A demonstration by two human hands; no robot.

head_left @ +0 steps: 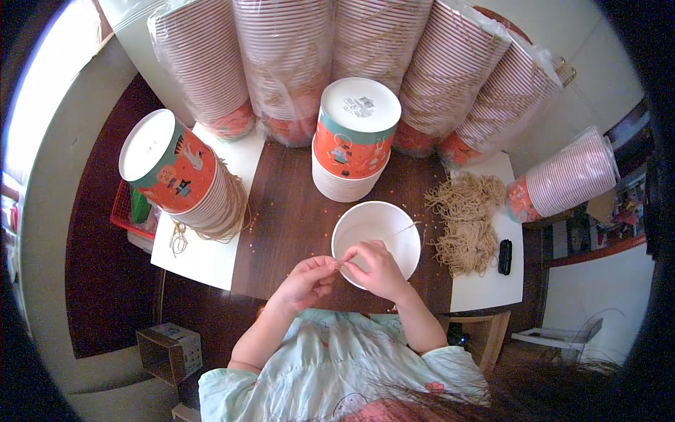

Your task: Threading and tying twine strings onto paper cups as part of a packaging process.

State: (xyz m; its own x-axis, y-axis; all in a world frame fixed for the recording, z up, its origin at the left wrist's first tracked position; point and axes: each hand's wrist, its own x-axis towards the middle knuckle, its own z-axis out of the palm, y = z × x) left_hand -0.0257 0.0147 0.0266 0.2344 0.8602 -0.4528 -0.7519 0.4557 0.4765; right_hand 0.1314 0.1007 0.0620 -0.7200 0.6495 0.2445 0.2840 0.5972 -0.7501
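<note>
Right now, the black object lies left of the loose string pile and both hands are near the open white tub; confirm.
Not left: the head view shows the black object right of the loose string pile. The left hand and right hand are near the open white tub.

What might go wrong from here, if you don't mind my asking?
The left hand and right hand pinch what looks like a thin strand at their fingertips, so it could slip. The cord pile on the right looks tangled; pulling from it might make knots. Loose cord ends hang at the base of the left tub stack and could perhaps snag a passing arm.
</note>
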